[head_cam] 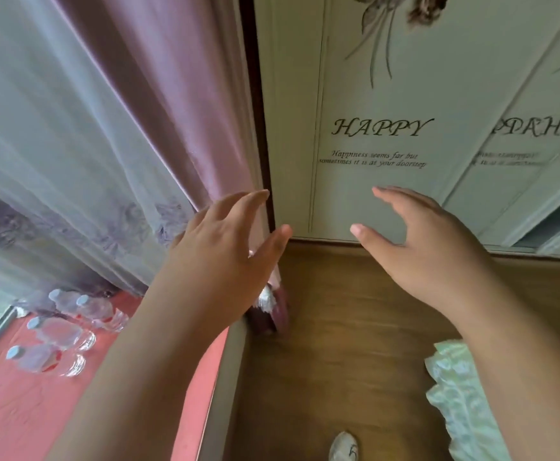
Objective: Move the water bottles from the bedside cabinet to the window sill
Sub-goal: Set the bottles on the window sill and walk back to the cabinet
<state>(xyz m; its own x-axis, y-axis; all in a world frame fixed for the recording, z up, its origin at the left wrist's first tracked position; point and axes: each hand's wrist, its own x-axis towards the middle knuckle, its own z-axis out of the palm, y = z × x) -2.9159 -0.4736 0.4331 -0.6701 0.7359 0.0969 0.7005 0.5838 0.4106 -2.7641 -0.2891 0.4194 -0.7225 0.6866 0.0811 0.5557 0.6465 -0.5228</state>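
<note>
Several clear water bottles with pale blue caps (56, 334) lie on their sides on the window sill (22, 410), which is covered in a pink-red cloth, at the lower left. My left hand (225, 251) is raised in mid-air to the right of the sill, fingers spread and holding nothing. My right hand (428, 247) hangs over the wooden floor with relaxed, straight fingers, also holding nothing. The bedside cabinet is not in view.
A sheer white curtain (56, 144) and a mauve curtain (159, 94) hang over the sill. A wardrobe door (388, 94) printed with "HAPPY" stands ahead. Wooden floor (338, 327) lies below, with pale green ruffled fabric (458, 394) at the lower right and a shoe tip (343, 445).
</note>
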